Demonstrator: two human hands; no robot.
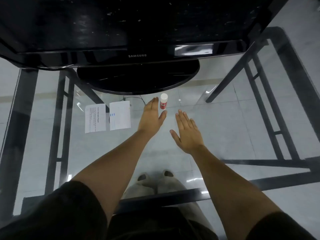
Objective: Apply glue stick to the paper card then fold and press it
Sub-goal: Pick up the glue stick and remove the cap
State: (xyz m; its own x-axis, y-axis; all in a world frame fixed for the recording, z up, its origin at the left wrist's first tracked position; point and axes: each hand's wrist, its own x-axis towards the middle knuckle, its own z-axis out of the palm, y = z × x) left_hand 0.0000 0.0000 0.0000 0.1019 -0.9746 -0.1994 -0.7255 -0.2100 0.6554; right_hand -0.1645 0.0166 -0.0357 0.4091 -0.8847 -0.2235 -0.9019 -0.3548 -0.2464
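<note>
Paper cards: two sheets flat on the glass table, side by side; print too small to read.
Left hand: fingers straight, empty, fingertips just beside glue stick.
Glue stick: one, upright, white cap, red label, unreadable.
Right hand: fingers spread, empty.
Monitor: one, marked "SAMSUNG".

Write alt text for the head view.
Both hands are open over a glass table, the left hand beside an upright glue stick, the right hand nearer. Two paper cards lie left, before a dark monitor.
</note>
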